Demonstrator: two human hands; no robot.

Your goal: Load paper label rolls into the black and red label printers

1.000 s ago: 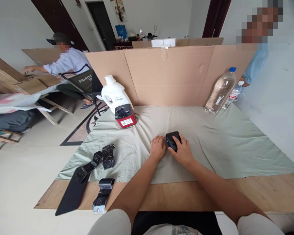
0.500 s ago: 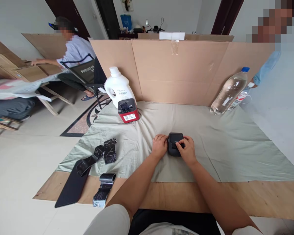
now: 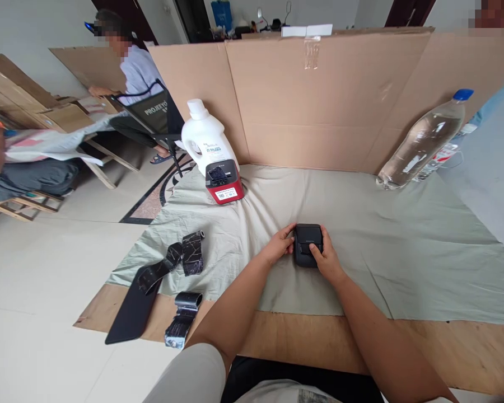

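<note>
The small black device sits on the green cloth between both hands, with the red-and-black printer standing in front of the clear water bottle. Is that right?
Not quite. The head view shows the red-and-black printer in front of the white jug, not the clear water bottle, which lies at the far right. The small black device is on the green cloth between the left hand and right hand.

The small boxy plastic device point(image 3: 307, 245) is matt black. The wrinkled cloth point(image 3: 403, 246) is pale sage green over a light brown wooden worktop point(image 3: 445, 352). The squat printer point(image 3: 224, 182) is red with a black top; the plastic jug point(image 3: 205, 140) is white; the clear bottle point(image 3: 424, 143) has a blue cap.
</note>
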